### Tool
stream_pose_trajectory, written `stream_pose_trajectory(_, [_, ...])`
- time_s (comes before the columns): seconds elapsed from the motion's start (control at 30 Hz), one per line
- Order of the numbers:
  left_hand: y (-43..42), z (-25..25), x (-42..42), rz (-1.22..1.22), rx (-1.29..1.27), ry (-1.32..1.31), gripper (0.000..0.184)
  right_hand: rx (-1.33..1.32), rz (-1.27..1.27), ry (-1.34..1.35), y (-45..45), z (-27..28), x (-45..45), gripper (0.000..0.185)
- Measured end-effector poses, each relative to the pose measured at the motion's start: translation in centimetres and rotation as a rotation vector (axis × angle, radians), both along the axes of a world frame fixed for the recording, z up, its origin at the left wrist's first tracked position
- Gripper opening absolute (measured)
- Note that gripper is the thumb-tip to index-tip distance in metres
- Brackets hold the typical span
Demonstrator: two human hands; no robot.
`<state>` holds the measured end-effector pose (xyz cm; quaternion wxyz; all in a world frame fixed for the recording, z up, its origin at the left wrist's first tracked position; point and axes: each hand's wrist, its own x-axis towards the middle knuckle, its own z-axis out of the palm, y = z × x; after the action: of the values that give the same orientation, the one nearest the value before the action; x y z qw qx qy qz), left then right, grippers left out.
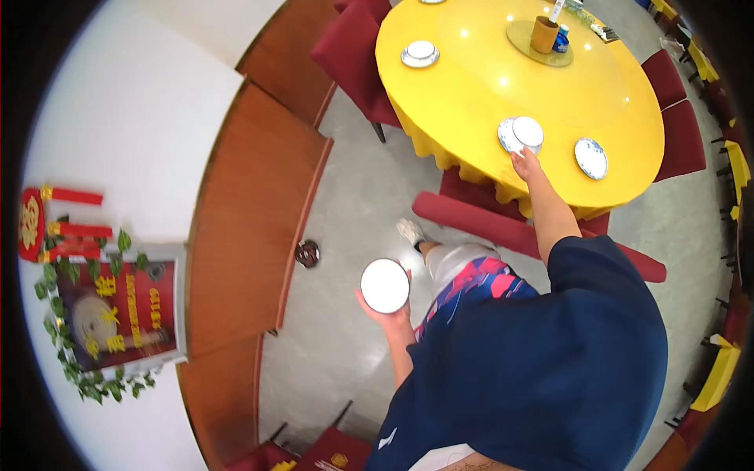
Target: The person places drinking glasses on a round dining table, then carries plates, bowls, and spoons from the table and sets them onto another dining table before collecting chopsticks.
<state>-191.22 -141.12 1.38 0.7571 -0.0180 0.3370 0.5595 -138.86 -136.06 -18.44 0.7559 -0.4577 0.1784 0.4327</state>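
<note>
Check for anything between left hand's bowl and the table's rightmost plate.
The red chair back and right forearm cross the line from the bowl in the left hand to that plate in this view; height clearance unclear.

The tablecloth was bright yellow. Toward its near edge, the upper bowl was white on a plate patterned blue on white; farther right along that edge, the second plate carried similar blue patterning. The bowl in the left hand was white. Toward the far edge, the container was brown, the bottle blue.
</note>
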Motion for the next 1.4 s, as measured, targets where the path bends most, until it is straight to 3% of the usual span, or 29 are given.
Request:
stream_pose_trajectory(0.2, [10.3,-0.6,-3.2,-0.239,-0.001,0.087,0.067,-0.218,-0.249,-0.017,5.1,-2.0,1.4,0.041])
stream_pose_trajectory(0.37, [19.0,3.1,-3.4,-0.450,-0.059,0.144,0.071,-0.381,-0.378,-0.020,7.5,-2.4,1.7,0.040])
stream_pose_trajectory(0.43, [22.8,2.9,-3.2,-0.425,-0.077,-0.023,0.072,-0.370,-0.392,0.052,8.3,-2.6,2.6,0.040])
stream_pose_trajectory(0.5, [25.5,2.9,-3.0,-0.455,-0.042,0.066,0.072,-0.283,-0.424,0.045,6.6,-5.2,3.8,0.035])
stream_pose_trajectory(0.6, [29.1,2.6,-1.9,-0.491,0.000,0.038,0.072,-0.619,-0.354,-0.177,6.7,-5.5,2.7,0.040])
stream_pose_trajectory(0.63, [30.3,2.3,-1.5,-0.520,-0.002,0.014,0.072,-0.753,-0.341,-0.288,7.3,-5.0,1.8,0.031])
stream_pose_trajectory(0.67, [31.6,1.9,-1.2,-0.555,-0.036,0.044,0.073,-0.948,-0.131,-0.662,7.5,-3.1,-0.3,0.034])
stream_pose_trajectory(0.77, [35.8,0.4,0.2,-0.661,-0.078,0.067,0.076,-0.651,-0.062,-0.570,9.8,2.2,-5.0,0.032])
stream_pose_trajectory(0.8, [37.1,0.3,1.0,-0.734,-0.106,0.065,0.076,-0.631,0.069,-0.788,10.9,4.5,-7.7,0.032])
stream_pose_trajectory(0.83, [38.6,0.1,1.6,-0.807,-0.136,0.063,0.077,-0.442,0.022,-0.378,13.1,11.7,-10.9,0.031])
stream_pose_trajectory(0.9, [41.6,-1.8,2.3,-0.826,-0.172,0.092,0.076,-0.330,0.188,-0.299,16.2,15.4,-15.8,0.034])
stream_pose_trajectory(0.97, [44.2,-2.4,3.8,-0.863,-0.188,0.046,0.073,-0.311,0.383,-0.389,20.0,18.2,-21.1,0.035])
stream_pose_trajectory(1.03, [47.0,-4.7,4.2,-0.930,-0.076,0.069,0.071,-0.188,0.641,-0.425,23.6,21.0,-25.5,0.037])
stream_pose_trajectory(1.07, [48.1,-3.7,4.6,-0.941,-0.061,0.144,0.069,-0.187,0.713,-0.376,25.9,20.9,-27.4,0.037])
stream_pose_trajectory(1.23, [55.5,-1.0,3.3,-0.955,0.050,0.012,0.069,-0.135,0.941,-0.325,36.2,23.4,-35.3,0.037])
stream_pose_trajectory(1.3, [58.6,-0.7,1.6,-0.979,0.175,0.027,0.070,-0.147,1.056,-0.405,39.6,23.5,-36.6,0.039])
stream_pose_trajectory(1.37, [62.0,-1.7,-0.6,-0.995,0.226,0.007,0.069,-0.226,1.247,-0.741,43.0,23.4,-38.3,0.043])
stream_pose_trajectory(1.4, [63.6,-2.0,-1.7,-1.023,0.277,-0.012,0.069,-0.260,1.313,-0.718,44.4,23.5,-38.9,0.046])
